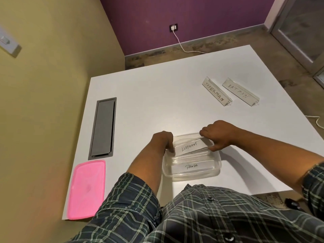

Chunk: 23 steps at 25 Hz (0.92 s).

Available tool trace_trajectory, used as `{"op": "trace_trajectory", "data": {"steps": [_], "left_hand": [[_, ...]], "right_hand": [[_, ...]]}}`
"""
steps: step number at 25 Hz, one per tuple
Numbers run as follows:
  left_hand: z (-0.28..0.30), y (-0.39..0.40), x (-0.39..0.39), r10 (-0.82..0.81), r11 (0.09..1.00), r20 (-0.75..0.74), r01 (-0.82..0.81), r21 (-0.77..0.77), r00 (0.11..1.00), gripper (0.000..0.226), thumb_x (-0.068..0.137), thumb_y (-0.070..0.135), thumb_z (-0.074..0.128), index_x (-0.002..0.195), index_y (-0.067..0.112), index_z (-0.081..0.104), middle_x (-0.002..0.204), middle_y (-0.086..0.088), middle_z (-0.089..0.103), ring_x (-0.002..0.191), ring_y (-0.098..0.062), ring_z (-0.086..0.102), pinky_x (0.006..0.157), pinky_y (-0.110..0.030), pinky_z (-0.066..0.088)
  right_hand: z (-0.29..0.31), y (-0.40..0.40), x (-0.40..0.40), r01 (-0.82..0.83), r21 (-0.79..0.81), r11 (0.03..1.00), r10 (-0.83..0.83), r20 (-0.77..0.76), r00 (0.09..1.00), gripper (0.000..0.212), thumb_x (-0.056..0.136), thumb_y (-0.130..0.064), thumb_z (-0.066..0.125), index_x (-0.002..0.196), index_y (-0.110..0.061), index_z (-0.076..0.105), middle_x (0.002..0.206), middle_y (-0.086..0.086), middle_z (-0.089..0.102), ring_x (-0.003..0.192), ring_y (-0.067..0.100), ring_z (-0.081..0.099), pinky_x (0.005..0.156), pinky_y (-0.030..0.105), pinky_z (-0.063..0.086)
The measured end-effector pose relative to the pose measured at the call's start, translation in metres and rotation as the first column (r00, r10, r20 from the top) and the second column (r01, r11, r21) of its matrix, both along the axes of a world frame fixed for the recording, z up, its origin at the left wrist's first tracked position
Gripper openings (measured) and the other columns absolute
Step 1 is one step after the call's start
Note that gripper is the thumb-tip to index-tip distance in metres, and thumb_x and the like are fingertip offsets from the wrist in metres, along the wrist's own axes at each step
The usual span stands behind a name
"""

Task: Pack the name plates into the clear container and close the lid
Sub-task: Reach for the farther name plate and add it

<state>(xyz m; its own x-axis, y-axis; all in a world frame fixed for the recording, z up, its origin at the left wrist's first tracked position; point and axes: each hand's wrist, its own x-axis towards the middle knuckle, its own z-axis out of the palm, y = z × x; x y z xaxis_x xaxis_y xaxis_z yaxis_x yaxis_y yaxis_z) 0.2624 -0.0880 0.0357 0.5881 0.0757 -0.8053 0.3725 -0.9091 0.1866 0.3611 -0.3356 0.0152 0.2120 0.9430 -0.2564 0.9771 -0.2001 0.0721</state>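
The clear container stands on the white table near its front edge. Inside, toward me, lies the PANDA name plate. The ELEPHANT name plate sits tilted over the container's far half. My left hand pinches its left end and my right hand pinches its right end. The SUPERMAN name plate and the BATMAN name plate stand side by side at the far right of the table. The pink lid lies flat at the table's front left corner.
A grey cable hatch is set into the white table on the left. A yellow wall runs along the table's left side. A white cable trails from a wall socket across the floor beyond the table.
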Motion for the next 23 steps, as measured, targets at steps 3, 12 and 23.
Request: {"op": "trace_trajectory", "data": {"steps": [3,12,23], "left_hand": [[-0.007,-0.008,-0.008,-0.236,0.952,0.114,0.207,0.224,0.965,0.024,0.083,0.021,0.072,0.099,0.004,0.068,0.071,-0.004,0.065,0.086,-0.028,0.074,0.076,-0.035,0.057],[-0.033,-0.011,-0.026,-0.456,0.845,0.254,0.325,0.425,0.853,0.023,0.088,0.015,0.062,0.110,0.009,0.065,0.111,-0.012,0.066,0.098,-0.033,0.068,0.072,-0.034,0.049],[-0.031,-0.016,-0.026,-0.432,0.858,0.254,0.307,0.412,0.866,0.025,0.084,0.013,0.065,0.109,0.008,0.065,0.111,-0.012,0.066,0.099,-0.033,0.068,0.074,-0.034,0.050]], "right_hand": [[0.002,0.007,-0.008,-0.016,-0.087,0.996,0.021,0.058,0.998,0.051,0.076,-0.056,0.059,0.104,-0.015,0.053,0.097,0.002,0.061,0.088,0.025,0.061,0.064,0.034,0.046],[-0.010,0.033,-0.045,0.126,-0.266,0.956,-0.067,0.220,0.973,0.033,0.080,-0.022,0.063,0.111,-0.010,0.057,0.103,0.007,0.062,0.089,0.027,0.065,0.072,0.035,0.047],[-0.034,0.028,-0.039,0.188,-0.180,0.966,-0.157,0.172,0.972,0.027,0.080,-0.001,0.055,0.105,-0.010,0.056,0.097,0.006,0.068,0.084,0.029,0.067,0.061,0.032,0.037]]}}
